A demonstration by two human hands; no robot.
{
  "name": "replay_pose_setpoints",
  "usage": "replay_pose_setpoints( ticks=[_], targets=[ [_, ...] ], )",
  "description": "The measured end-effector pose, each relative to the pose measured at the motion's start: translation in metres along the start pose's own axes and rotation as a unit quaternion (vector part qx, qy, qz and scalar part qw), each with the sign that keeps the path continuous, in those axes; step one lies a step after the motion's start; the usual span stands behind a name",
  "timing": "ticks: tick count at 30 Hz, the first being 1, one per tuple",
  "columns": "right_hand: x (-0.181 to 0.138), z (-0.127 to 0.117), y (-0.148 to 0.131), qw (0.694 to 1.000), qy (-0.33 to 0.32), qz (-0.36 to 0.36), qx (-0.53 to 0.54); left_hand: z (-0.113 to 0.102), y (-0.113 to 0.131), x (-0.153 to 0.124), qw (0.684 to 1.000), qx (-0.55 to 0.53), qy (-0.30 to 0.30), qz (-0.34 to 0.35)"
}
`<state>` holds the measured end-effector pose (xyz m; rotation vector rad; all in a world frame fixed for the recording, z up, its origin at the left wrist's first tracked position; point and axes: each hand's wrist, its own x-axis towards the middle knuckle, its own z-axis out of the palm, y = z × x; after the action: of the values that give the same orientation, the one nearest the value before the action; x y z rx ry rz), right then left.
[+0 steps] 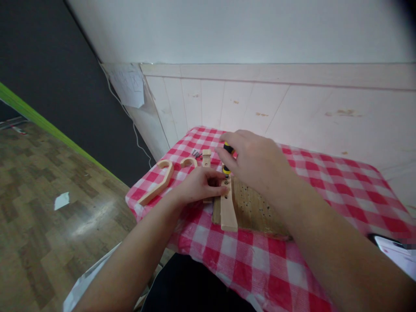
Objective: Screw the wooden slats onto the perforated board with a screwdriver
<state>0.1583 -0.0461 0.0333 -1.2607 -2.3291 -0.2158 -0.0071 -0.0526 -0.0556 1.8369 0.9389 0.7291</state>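
Note:
My right hand (255, 158) is closed around the black and yellow handle of a screwdriver (229, 148), which stands upright. Its tip is down at a hole in a pale wooden piece (229, 214) that flares toward the near end. Beside the tip, the thumb and fingers of my left hand (203, 186) hold that piece. Beneath it lies a brown wooden board (248, 203) dotted with small holes, partly covered by my right arm. Left of the board are a wooden bar with a hole (206, 158), partly hidden, a hook-shaped wooden piece (165, 180) and another curved piece (189, 161).
Several small dark screws (196, 154) lie behind the curved pieces. A red and white checked cloth (328, 186) covers the table, which stands against a white panelled wall (240, 104). At the right edge lies a phone (390, 245). Paper (61, 200) lies on the floor.

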Motion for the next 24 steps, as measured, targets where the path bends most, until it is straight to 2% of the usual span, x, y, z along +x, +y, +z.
replay_pose_setpoints(
  ticks=[3, 6, 8, 10, 12, 13, 15, 17, 20, 22, 24],
  targets=[
    [-0.002, -0.005, 0.007, 0.987, -0.058, -0.079, 0.129, 0.000, 0.001, -0.001, 1.000, -0.002, -0.005, -0.002],
    [-0.002, -0.017, 0.014, 0.982, -0.109, -0.106, 0.110, -0.001, 0.002, -0.001, 1.000, -0.004, 0.002, -0.007],
    [-0.001, -0.019, 0.010, 0.993, -0.099, -0.063, 0.030, 0.000, 0.001, -0.001, 1.000, 0.005, 0.010, -0.006],
    [0.000, -0.016, 0.000, 0.996, -0.064, 0.022, -0.053, 0.000, 0.000, 0.000, 1.000, 0.010, 0.009, -0.004],
    [0.002, -0.014, -0.009, 0.992, -0.042, 0.081, -0.085, 0.000, 0.000, 0.000, 1.000, 0.002, 0.003, -0.004],
    [0.002, -0.014, -0.011, 0.993, -0.053, 0.080, -0.072, 0.000, 0.000, 0.000, 1.000, 0.000, 0.003, -0.004],
    [0.002, -0.017, -0.006, 0.995, -0.101, 0.021, 0.005, 0.000, 0.001, 0.000, 1.000, -0.002, 0.012, -0.004],
    [0.001, -0.024, 0.008, 0.983, -0.134, -0.066, 0.104, 0.000, 0.002, -0.001, 1.000, -0.005, 0.018, -0.004],
    [0.000, -0.028, 0.028, 0.967, -0.120, -0.122, 0.188, 0.001, 0.001, -0.001, 1.000, -0.013, 0.014, -0.011],
    [0.002, -0.024, 0.029, 0.974, -0.113, -0.116, 0.161, 0.001, -0.001, -0.001, 1.000, -0.007, 0.020, -0.015],
    [0.003, -0.019, 0.021, 0.990, -0.106, -0.077, 0.051, 0.001, -0.002, -0.001, 0.999, -0.001, 0.031, -0.017]
  ],
)
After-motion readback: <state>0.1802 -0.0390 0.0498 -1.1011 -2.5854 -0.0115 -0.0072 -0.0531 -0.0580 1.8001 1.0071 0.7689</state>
